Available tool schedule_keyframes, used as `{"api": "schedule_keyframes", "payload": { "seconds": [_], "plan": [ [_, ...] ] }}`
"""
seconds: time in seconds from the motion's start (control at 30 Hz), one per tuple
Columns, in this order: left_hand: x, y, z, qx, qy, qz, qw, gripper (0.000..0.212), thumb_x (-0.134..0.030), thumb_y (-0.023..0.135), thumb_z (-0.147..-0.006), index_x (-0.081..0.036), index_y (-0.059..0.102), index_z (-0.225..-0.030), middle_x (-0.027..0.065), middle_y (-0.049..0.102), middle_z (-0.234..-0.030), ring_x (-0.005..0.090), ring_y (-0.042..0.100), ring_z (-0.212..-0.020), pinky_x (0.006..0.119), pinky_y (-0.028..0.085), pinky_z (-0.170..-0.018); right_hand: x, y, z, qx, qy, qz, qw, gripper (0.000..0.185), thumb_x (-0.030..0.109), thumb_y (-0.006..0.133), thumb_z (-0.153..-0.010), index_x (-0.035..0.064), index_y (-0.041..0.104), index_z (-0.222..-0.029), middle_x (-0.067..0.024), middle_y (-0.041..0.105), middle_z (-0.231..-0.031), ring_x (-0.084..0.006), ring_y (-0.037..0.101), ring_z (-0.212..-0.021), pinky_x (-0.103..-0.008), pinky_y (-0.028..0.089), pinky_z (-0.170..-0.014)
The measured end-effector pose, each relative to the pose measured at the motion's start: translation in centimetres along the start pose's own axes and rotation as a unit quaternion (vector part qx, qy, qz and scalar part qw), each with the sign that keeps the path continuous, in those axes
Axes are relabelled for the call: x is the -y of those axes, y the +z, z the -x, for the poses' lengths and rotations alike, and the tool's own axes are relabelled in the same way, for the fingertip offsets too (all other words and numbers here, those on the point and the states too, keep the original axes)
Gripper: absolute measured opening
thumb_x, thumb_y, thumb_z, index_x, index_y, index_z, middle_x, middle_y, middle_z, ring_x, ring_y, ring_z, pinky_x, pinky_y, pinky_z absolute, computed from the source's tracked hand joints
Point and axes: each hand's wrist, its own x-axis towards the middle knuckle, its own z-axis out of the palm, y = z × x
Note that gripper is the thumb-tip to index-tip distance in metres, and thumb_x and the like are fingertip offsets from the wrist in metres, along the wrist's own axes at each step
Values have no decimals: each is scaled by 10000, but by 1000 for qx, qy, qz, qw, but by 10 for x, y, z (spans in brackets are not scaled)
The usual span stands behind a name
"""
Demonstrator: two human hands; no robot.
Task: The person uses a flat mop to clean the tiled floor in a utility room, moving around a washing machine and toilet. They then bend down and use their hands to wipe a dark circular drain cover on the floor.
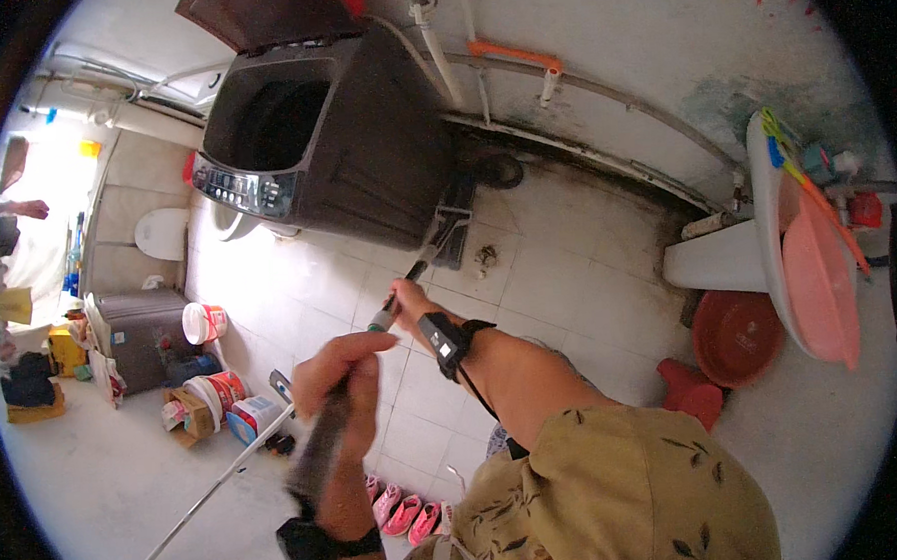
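Observation:
My left hand point(348, 386) is closed around the thick dark grip at the top of a long-handled floor cleaning tool point(418, 270). Farther down the pole, my right hand point(407, 303) grips it too. A triangular bracket joins the pole to a long dark head point(453, 238), flat on the tiled floor point(546, 276) beside the washing machine; whether it is a brush or a squeegee cannot be told. The grey top-loading washing machine point(382, 133) has its lid point(264, 18) raised. Dark debris point(486, 256) lies around a spot on the tiles, right of the head.
A pedestal sink point(718, 257) holds a pink basin point(820, 286); a red-brown basin point(738, 339) stands beneath. At left are a toilet point(163, 234), buckets point(204, 323) and a slanting white pole point(210, 493). Pink shoes point(405, 514) line the near floor. Pipes point(598, 86) follow the wall.

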Motion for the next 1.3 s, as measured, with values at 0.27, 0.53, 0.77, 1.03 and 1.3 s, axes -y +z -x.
{"api": "schedule_keyframes", "payload": {
  "seconds": [0.27, 0.53, 0.77, 1.03, 1.3],
  "plan": [
    [-7, -17, -16, -49, 8, -10, 999, 116, -99, 532, -774, -1, 592, -758, 6, 538, -597, 44, 418, -517, 180, 317, -476, -12, 23, 17, 41, 88, 6, 995, 124, 104, 458, -689, 63, 358, -749, -70, 388, -608, -210, 428, -519, -344, 368, -422],
    [3, -6, -37, -45, 67, -3, 997, 126, -132, 587, -715, -11, 552, -712, 31, 535, -601, 67, 441, -494, 198, 345, -436, 35, 49, 7, 6, 35, -80, 996, 99, 47, 459, -687, 46, 361, -704, -76, 373, -622, -212, 403, -526, -338, 384, -481],
    [26, 14, -43, -31, 91, 22, 995, 109, -44, 485, -755, -1, 579, -721, 37, 520, -555, 84, 445, -450, 206, 328, -424, 71, 40, -48, 20, -7, -2, 1000, 150, 121, 505, -656, 91, 359, -680, -38, 339, -597, -158, 363, -501, -339, 289, -389],
    [37, 19, -45, -8, 102, 4, 995, 96, -10, 477, -748, -17, 572, -734, 30, 505, -546, 83, 432, -439, 201, 317, -421, 66, 5, -103, 53, -16, 155, 986, 85, 44, 455, -666, 38, 380, -627, -74, 368, -582, -202, 404, -508, -336, 386, -456],
    [23, -2, -35, 14, -32, 20, 999, 113, -19, 468, -788, -21, 576, -753, -11, 495, -550, 35, 370, -498, 185, 294, -466, -5, -22, -95, 99, -131, 296, 941, 172, 165, 521, -671, 2, 474, -648, -164, 518, -588, -286, 517, -514, -435, 420, -491]
  ]
}}
